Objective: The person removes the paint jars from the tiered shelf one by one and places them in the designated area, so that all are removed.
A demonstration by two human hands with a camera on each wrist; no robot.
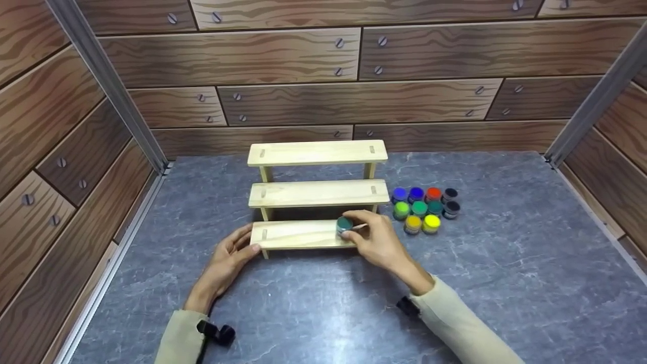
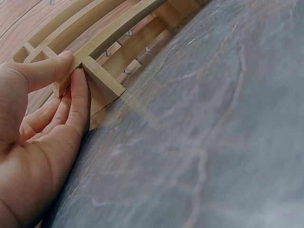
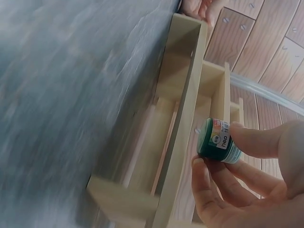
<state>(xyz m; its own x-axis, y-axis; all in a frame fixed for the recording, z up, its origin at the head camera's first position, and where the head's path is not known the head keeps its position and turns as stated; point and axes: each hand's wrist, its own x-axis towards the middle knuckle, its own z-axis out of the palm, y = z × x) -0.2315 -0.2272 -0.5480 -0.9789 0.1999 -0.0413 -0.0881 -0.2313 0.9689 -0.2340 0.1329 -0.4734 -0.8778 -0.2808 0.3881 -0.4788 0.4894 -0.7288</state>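
Observation:
A three-tier wooden stand (image 1: 298,234) stands on the grey table. My left hand (image 1: 228,260) pinches the left end of its lowest board, thumb on top and fingers underneath, as the left wrist view shows (image 2: 52,128). Between thumb and fingertips, my right hand (image 1: 376,240) holds a small green paint jar (image 1: 344,225) over the right part of that lowest board. A printed label faces the right wrist camera on the jar (image 3: 217,140). In the head view the right hand hides the right end of the lowest board.
Right of the stand, several small paint jars (image 1: 419,208) are grouped in rows: blue, red, black, greens and yellows. The stand's middle board (image 1: 318,193) and top board (image 1: 317,152) rise behind the lowest one. Wood-patterned walls (image 1: 283,55) enclose the table's back and sides.

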